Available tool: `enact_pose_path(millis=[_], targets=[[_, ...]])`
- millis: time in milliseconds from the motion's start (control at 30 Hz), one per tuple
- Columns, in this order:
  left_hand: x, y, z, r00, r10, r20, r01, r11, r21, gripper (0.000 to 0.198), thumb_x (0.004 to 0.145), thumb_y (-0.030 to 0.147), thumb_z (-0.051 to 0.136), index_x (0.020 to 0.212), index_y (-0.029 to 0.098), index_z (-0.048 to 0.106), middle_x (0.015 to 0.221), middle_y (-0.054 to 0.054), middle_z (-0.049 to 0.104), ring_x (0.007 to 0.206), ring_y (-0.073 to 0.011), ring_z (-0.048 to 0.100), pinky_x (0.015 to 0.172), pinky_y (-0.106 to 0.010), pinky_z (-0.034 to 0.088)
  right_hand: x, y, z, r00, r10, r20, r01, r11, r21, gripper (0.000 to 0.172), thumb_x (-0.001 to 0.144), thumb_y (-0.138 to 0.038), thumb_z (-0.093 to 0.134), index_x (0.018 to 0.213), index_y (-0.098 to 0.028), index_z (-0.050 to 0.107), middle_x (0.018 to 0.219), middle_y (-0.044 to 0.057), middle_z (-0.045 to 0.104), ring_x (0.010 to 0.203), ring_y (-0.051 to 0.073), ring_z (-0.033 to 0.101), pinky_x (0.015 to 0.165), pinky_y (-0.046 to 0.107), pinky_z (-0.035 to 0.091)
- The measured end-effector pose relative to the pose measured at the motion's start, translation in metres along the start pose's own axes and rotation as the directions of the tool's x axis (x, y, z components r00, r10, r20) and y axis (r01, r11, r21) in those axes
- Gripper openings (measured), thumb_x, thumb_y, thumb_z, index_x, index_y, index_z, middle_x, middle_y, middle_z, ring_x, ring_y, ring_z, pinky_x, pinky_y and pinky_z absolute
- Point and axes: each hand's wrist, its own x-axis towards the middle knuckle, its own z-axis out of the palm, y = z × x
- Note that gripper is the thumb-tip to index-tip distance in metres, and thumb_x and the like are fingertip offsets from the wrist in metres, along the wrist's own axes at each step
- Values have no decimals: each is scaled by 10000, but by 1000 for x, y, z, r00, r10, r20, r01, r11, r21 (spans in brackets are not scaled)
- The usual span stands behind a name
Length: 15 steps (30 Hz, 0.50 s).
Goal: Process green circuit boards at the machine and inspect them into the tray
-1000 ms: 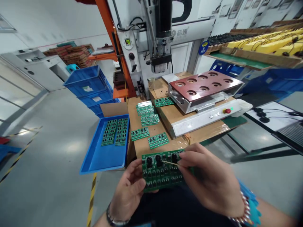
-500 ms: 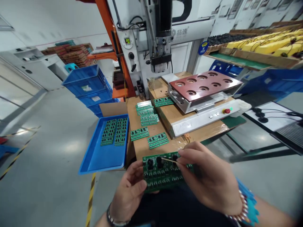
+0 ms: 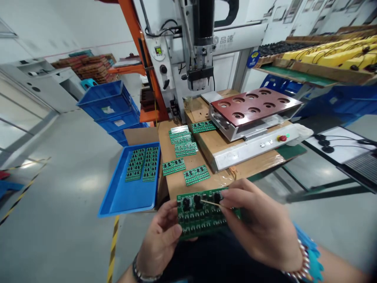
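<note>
Close to my body, my left hand (image 3: 161,236) grips the left edge of a green circuit board (image 3: 203,226), thumb in front and fingers behind. Round black components and rows of small parts cover its face. My right hand (image 3: 256,224) pinches a thin wooden stick (image 3: 210,203) between thumb and fingertips. The stick's tip is at the second black component (image 3: 197,201) from the left; whether it touches I cannot tell. My right hand covers the board's right part. Two similar boards, a nearer one (image 3: 196,175) and one to its left (image 3: 173,167), lie on the table beyond.
Left of the table (image 3: 176,188), a blue tray (image 3: 129,198) holds two rows of boards. More boards (image 3: 185,149) lie stacked further back. A machine with a red-brown fixture plate (image 3: 247,110) stands behind and to the right. Blue crates (image 3: 110,110) are piled at the left.
The stick's tip has shifted slightly down against the board, and my right hand has moved down a little with it. My left hand keeps its hold on the board.
</note>
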Motion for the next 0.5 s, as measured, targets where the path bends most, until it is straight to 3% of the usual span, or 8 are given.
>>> enact_pose_path(millis=[500], targets=[[0,0,-1,1000,3,-6,-3,1000,-7,365,555,203,822,893,307,729,845,-19,739,728,-196,673,576,-273,574,2,-2,-1,1000,-3,-6,3,1000,4,445,722,31,522,1107,-191,491,876,38,539,805,126,557,662,245,492]])
